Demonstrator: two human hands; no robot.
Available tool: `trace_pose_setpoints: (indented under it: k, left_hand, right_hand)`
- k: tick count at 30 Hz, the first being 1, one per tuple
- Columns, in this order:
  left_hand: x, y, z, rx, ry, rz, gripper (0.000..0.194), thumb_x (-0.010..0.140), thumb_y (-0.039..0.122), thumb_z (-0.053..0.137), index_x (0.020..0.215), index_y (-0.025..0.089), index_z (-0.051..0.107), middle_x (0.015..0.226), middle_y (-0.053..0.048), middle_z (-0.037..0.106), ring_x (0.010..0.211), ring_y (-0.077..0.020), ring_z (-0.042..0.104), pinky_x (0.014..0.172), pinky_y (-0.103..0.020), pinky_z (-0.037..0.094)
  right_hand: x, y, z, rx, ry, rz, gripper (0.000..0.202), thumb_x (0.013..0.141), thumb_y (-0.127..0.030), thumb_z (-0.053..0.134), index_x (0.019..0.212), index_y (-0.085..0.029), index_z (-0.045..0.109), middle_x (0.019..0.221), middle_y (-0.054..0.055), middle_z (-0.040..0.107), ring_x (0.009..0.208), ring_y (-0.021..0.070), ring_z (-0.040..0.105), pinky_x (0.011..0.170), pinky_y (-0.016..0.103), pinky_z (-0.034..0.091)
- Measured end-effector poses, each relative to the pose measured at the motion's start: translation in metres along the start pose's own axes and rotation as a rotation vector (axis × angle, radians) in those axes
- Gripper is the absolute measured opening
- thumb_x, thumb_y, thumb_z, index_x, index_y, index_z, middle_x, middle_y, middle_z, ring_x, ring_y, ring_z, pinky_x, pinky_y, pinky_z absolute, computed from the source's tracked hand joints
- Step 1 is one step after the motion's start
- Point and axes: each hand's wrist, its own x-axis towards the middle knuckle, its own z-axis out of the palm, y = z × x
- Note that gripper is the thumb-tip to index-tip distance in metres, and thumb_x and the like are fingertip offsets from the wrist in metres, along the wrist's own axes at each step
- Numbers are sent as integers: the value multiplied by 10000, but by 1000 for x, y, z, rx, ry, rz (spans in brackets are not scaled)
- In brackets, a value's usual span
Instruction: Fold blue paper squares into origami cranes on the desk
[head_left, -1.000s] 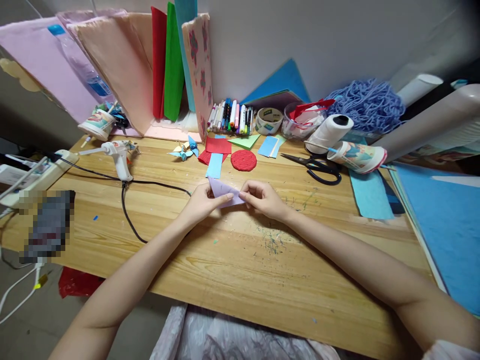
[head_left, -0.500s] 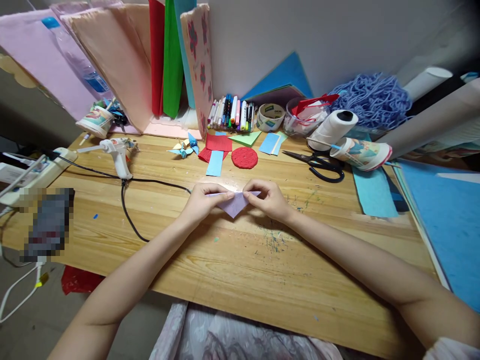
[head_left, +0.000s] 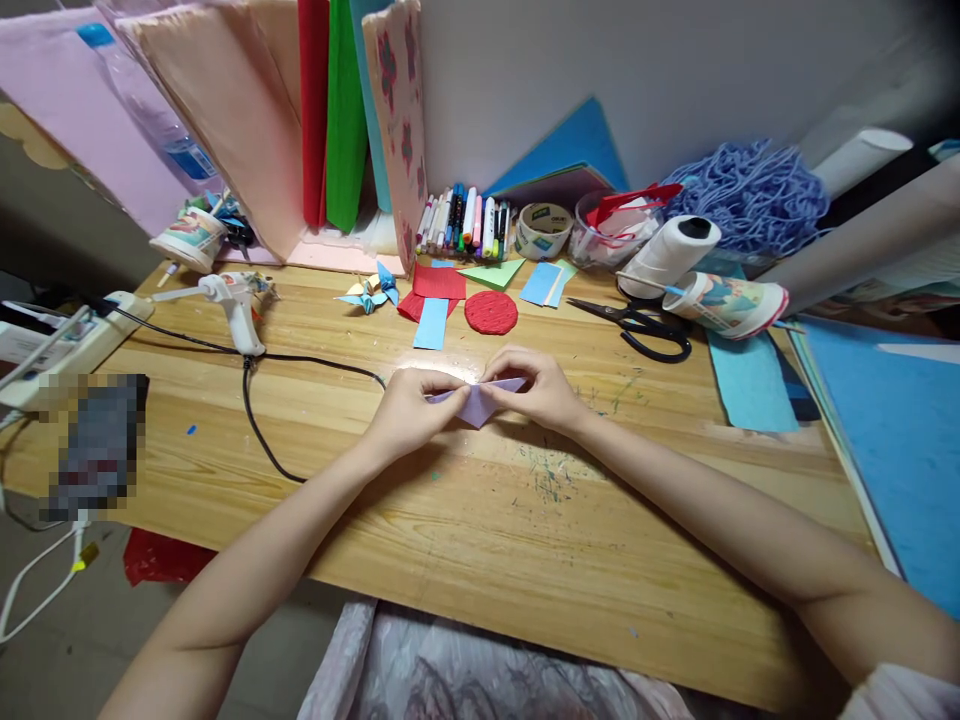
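A small sheet of purple paper (head_left: pixel 478 408), folded to a triangle with its point toward me, is held just over the middle of the wooden table (head_left: pixel 480 560). My left hand (head_left: pixel 416 408) pinches its left side between thumb and fingers. On the other side, my right hand (head_left: pixel 536 390) grips the paper the same way, and one corner shows past the thumb. Both thumbs lie close together near the middle of the upper edge. Fingers cover part of the paper. Beyond the hands lie a red round disc (head_left: pixel 491 312) and a light blue paper strip (head_left: pixel 431 323).
A white glue gun (head_left: pixel 238 312) stands at left, its black cord crossing the table. Black scissors (head_left: pixel 637 325) lie at right. Behind are markers (head_left: pixel 465 225), a tape roll (head_left: pixel 543 230), a thread spool (head_left: pixel 667 255) and blue yarn (head_left: pixel 742 200). Blue sheets (head_left: pixel 892 430) cover the right edge.
Both hands still hold the purple paper. My left thumb has moved inward and down over its middle, and less of the lower point shows. The right fingers have shifted slightly.
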Motion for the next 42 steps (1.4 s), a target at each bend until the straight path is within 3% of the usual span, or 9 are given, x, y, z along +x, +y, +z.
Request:
trace_pose_setpoints:
  k: [6,15,21,23,26,29,34,39,42]
  left_hand:
    - [-8,7,7,86,67,96,249,811,283,529,772,172,748,768,-46,730,663,-164,635,624,-227,436]
    - [0,2,-4,-11,122,-5,209,746,276,589,658,154,734,662,-21,705,614,-168,616,563,-222,420]
    - [3,3,-19,-105,219,-75,192,726,293,622,662,146,728,688,-23,708,631,-159,608,567,-213,423]
    - [4,3,-20,-111,212,-84,196,723,300,629,656,143,725,667,-23,699,619,-154,599,563,-212,421]
    - [5,3,-14,-130,170,-95,203,724,310,629,656,143,722,661,-27,695,616,-150,594,561,-212,422]
    - [5,2,-6,-154,68,-115,217,733,318,624,660,140,723,664,-35,699,600,-144,593,548,-210,423]
    - [4,4,-3,-163,10,-131,227,751,324,604,730,143,739,723,-45,716,621,-139,608,552,-204,436]
    - [5,7,-4,-198,36,-162,128,665,226,637,610,123,692,621,-34,685,564,-129,598,550,-205,450]
    - [7,7,-5,-278,64,-220,86,624,192,641,583,125,675,577,-24,668,533,-130,602,546,-210,467]
  right_hand:
    - [-2,1,5,151,-18,88,104,714,-247,657,681,-169,597,686,8,592,635,118,527,592,248,415]
    - [10,13,-10,318,40,235,216,573,-219,689,529,-176,482,546,-34,508,494,73,444,461,213,352]
    - [13,19,-20,359,283,216,239,656,-253,651,564,-195,438,522,-50,467,441,61,412,422,202,341]
    - [11,15,-17,391,242,231,198,713,-322,634,668,-195,489,592,-36,519,479,70,456,443,204,373]
    - [3,6,-4,388,-48,257,305,719,-408,667,890,-192,537,698,-14,579,549,95,532,493,222,425]
    - [-5,-1,7,197,-119,222,227,781,-393,624,810,-171,586,639,-11,570,531,91,507,482,213,393]
    - [-9,-3,8,17,-11,142,199,820,-353,580,751,-171,620,631,12,592,585,116,531,505,226,392]
    - [-4,-3,3,64,28,148,197,793,-349,604,718,-167,613,609,10,584,539,111,512,481,234,386]
    - [0,0,0,155,137,184,217,767,-371,627,694,-169,592,570,-7,557,481,100,488,450,236,377]
